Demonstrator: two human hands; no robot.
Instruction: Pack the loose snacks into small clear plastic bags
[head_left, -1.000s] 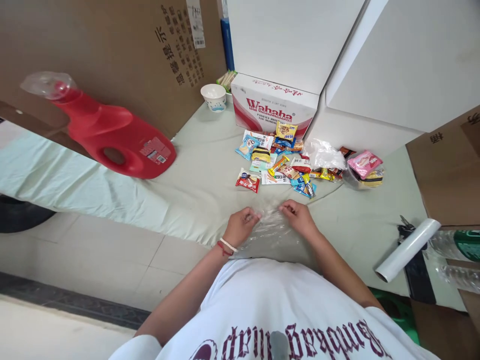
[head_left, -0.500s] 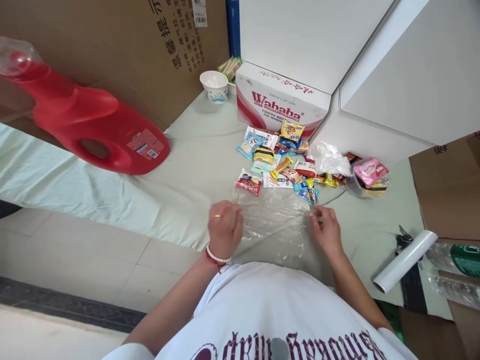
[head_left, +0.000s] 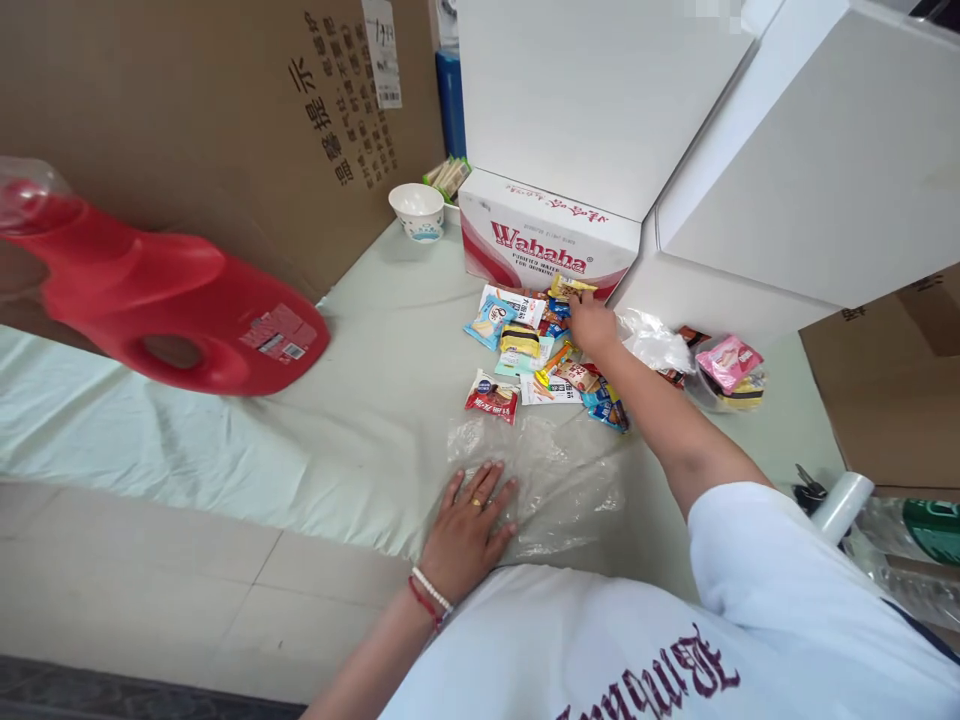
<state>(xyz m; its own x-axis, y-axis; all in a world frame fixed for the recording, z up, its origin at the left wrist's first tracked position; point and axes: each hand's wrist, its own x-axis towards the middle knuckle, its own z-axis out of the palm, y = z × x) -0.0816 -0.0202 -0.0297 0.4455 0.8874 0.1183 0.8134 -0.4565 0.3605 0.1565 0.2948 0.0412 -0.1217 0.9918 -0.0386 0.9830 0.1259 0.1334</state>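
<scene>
Reaching into the snacks, the right hand has its fingertips at a yellow packet — whether they grip it, I cannot tell. The left hand lies palm down, fingers loose and splayed, at the left edge of the clear film. The film lies creased on the cloth, near a red packet. Farther out: the Wahaha box behind the snacks — and a red jug at left.
</scene>
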